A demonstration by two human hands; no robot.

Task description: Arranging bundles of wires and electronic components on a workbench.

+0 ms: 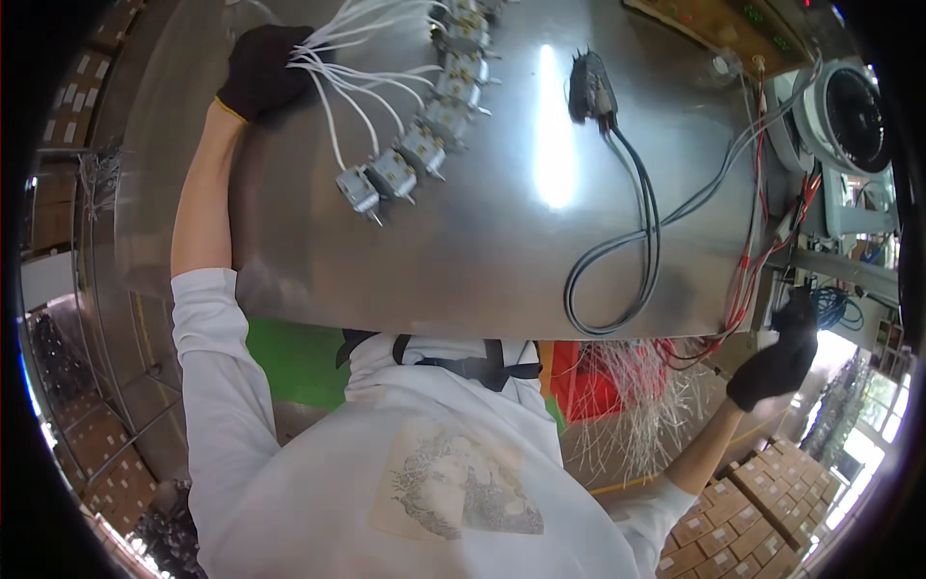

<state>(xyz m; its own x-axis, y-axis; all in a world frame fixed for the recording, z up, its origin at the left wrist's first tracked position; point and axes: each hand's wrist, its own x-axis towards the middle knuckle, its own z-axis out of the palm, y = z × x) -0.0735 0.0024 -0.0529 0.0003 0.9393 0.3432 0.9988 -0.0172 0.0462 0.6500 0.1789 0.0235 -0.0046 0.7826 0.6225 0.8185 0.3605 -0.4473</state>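
My left hand [265,72], in a black glove, is closed around a bundle of white wires [333,68] at the far left of the metal table. The wires fan out from it to small grey metal motors [394,174], which lie in a curved row with their shafts pointing outward. My right hand [779,357], also gloved in black, is off the table beyond its right edge, near a coil of blue cable [837,307]. Its fingers are dark and bunched in view, so whether they hold anything is unclear.
A black block-like connector [592,89] with looped dark cables [646,232] lies right of the motors. Red and grey leads run along the table's [434,280] right side. A box with a lit display [723,24] stands at the back right. Wire scraps [641,415] hang over a red container.
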